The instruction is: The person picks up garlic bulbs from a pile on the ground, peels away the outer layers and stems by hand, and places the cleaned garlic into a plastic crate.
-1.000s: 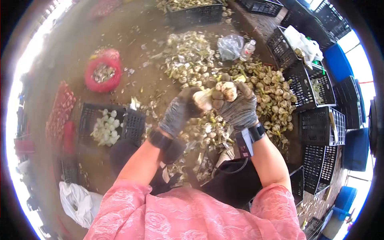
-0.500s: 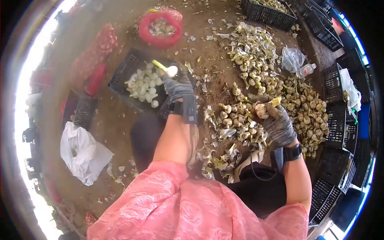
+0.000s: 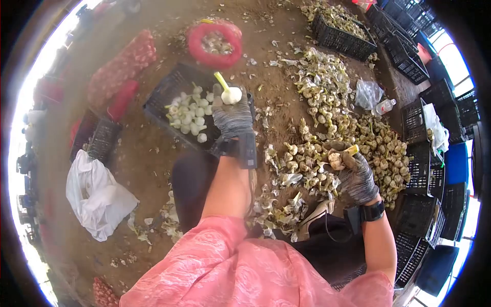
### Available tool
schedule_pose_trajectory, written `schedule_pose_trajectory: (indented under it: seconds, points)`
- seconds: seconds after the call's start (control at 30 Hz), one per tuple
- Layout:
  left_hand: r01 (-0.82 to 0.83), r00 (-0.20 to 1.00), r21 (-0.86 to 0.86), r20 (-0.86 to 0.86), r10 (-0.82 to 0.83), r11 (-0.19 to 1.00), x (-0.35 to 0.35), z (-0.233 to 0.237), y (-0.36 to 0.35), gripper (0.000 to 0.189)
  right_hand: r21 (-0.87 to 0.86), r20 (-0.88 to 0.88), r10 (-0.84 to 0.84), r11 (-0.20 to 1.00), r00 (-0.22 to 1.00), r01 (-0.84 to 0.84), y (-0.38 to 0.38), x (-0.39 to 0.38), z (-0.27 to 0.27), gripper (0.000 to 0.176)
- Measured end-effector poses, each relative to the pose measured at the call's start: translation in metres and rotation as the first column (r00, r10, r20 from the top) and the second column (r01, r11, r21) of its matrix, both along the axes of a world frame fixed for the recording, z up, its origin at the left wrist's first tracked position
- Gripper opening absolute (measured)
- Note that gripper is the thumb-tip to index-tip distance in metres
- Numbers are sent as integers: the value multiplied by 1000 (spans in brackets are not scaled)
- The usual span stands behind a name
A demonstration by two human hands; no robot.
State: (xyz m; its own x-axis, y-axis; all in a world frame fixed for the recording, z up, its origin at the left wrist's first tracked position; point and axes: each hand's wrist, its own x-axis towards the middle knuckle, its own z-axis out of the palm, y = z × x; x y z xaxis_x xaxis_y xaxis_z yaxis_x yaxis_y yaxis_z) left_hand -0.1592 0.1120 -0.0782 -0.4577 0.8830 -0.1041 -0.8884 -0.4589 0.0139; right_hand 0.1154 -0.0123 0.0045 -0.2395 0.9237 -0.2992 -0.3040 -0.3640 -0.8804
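Note:
My left hand [image 3: 232,116], in a grey glove, grips a peeled white garlic bulb [image 3: 231,95] with a short green stem. It hovers over the right edge of a black crate [image 3: 162,91] in which a heap of clean white garlic bulbs [image 3: 188,115] lies. My gloved right hand [image 3: 356,176] is closed around an unpeeled garlic bulb [image 3: 336,161] with a cut yellowish stem. Below and around that hand spreads a pile of unpeeled garlic [image 3: 384,153] on the ground. Loose skins [image 3: 279,207] lie between my legs.
Red mesh sacks stand at the back, one a rolled-open sack [image 3: 215,60] holding skins. A white plastic bag [image 3: 97,197] lies at left. Black crates [image 3: 419,166] line the right side, near a clear bottle [image 3: 384,106]. A filled crate [image 3: 343,38] stands at the back.
The view has shifted slightly. My left hand has moved a little to the right with its garlic bulb, which now stands more upright. The right hand keeps hold of its bulb.

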Motion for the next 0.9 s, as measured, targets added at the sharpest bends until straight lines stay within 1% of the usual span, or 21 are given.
schedule_pose_trajectory:
  seconds: [0.07,0.1,0.2,0.23,0.27,0.3,0.33,0.37,0.4,0.43,0.47,0.5,0.57,0.6,0.67,0.73,0.8,0.83,0.87,0.9]
  points:
    - [8,995,-130,-96,-21,991,0,0,1,34,-17,-96,-42,999,994,41,-1,-5,0,29]
    - [10,996,-128,-90,-22,992,0,-2,2,34,-15,-90,-43,999,995,42,-2,-9,3,29]
    - [153,977,5,-152,-150,988,4,-7,2,29,-15,-84,-77,997,994,76,-3,-22,8,32]
    - [199,969,7,-149,-196,980,6,-8,2,31,-25,-161,-106,994,981,103,-2,-25,4,32]
    - [206,969,10,-143,-203,978,9,-7,0,31,-38,-238,-135,991,962,129,0,-25,-2,32]
    - [254,962,0,-99,-253,967,11,-6,-1,32,10,-257,-32,999,966,36,3,-24,-7,35]
    - [300,952,-8,-57,-300,954,12,-4,-2,34,11,-254,-36,999,966,40,2,-24,-8,35]
    - [316,948,38,-50,-314,948,11,-8,-1,39,-10,-272,-85,996,958,85,1,-32,-6,35]
    - [317,948,36,-50,-315,948,11,-4,-1,39,-34,-290,-132,991,948,128,0,-41,-3,35]
    - [267,962,-15,-59,-267,964,13,0,-2,40,-55,-271,-179,984,946,170,-1,-50,3,34]
    - [213,973,-65,-70,-218,975,13,3,-2,41,-57,-271,-178,984,946,168,-1,-51,2,34]
    - [210,974,-67,-70,-214,976,13,7,-3,41,-57,-261,-147,989,954,137,-1,-50,2,34]
    - [151,986,-178,-38,-160,972,9,9,-3,43,-57,-252,-109,994,961,98,1,-49,-1,34]
    - [147,987,-180,-38,-156,973,5,6,-1,43,-76,-260,-121,992,958,104,1,-49,-4,35]
    - [188,982,-139,45,-183,972,0,7,0,44,-114,-273,-150,986,950,123,2,-45,-8,37]
    - [171,985,-175,32,-168,970,-3,14,-4,43,-130,-252,-150,984,956,120,2,-41,-11,37]
    - [186,981,-168,83,-174,968,-7,19,-5,42,-129,-268,-147,985,952,115,1,-37,-19,38]
    - [185,982,-193,63,-176,964,-6,22,-6,36,-129,-268,-146,985,952,115,1,-36,-19,38]
    - [185,982,-192,62,-176,964,-8,18,-5,36,-107,-258,-98,992,961,73,1,-36,-19,36]
    - [84,995,-186,-32,-91,979,-10,14,-5,36,-87,-247,-54,996,968,33,0,-36,-19,34]
